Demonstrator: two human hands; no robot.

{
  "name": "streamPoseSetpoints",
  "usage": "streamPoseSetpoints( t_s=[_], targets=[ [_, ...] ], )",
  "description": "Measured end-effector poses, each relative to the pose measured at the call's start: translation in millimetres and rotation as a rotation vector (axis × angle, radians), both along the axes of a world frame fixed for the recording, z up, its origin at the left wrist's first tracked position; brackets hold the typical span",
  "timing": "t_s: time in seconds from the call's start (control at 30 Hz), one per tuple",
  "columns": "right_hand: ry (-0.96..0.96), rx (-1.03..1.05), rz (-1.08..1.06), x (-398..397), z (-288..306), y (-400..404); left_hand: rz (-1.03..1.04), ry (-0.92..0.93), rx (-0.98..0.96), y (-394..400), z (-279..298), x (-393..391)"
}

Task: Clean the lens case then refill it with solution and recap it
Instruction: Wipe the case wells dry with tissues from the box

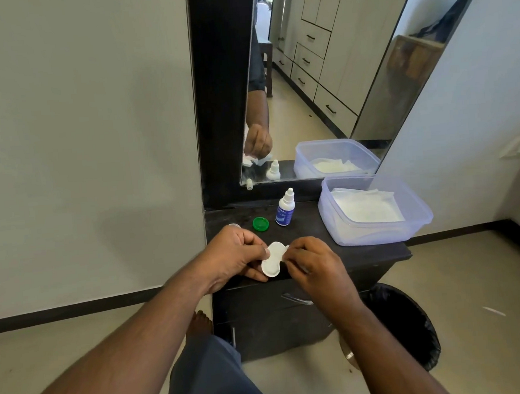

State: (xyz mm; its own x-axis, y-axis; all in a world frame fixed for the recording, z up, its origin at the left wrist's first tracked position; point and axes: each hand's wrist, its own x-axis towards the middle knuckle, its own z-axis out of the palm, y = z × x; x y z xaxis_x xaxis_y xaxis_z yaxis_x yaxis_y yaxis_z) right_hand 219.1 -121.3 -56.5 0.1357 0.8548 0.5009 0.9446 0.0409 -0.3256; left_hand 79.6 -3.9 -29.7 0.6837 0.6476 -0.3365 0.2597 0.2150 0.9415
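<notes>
The white lens case (272, 260) is held above the front of the dark dresser top (364, 254), its flat underside turned toward me. My left hand (236, 254) grips its left side. My right hand (311, 262) pinches a small bit of white tissue against the case's right end. A green cap (261, 223) lies on the dresser behind my hands. A second, pale cap (234, 225) peeks out behind my left hand. The solution bottle (285, 209), white with a blue label, stands upright and capped beside the green cap.
A clear plastic tub (378, 234) with white tissues sits at the dresser's right. A mirror (321, 84) leans behind it. A black-lined bin (406, 322) stands on the floor at the right. A drawer handle (296, 299) is below my hands.
</notes>
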Motion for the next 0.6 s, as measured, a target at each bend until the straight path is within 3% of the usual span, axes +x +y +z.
streamPoseSetpoints(
  t_s=[0.2,0.4,0.6],
  targets=[
    [-0.095,-0.033,0.154,-3,6,4,-0.038,0.028,0.022,0,2,-2],
    [-0.039,-0.124,0.130,11,5,-2,-0.007,0.010,-0.013,0,2,-3],
    [0.196,0.066,-0.027,5,5,-8,0.015,-0.005,-0.036,1,0,-2]
  ],
)
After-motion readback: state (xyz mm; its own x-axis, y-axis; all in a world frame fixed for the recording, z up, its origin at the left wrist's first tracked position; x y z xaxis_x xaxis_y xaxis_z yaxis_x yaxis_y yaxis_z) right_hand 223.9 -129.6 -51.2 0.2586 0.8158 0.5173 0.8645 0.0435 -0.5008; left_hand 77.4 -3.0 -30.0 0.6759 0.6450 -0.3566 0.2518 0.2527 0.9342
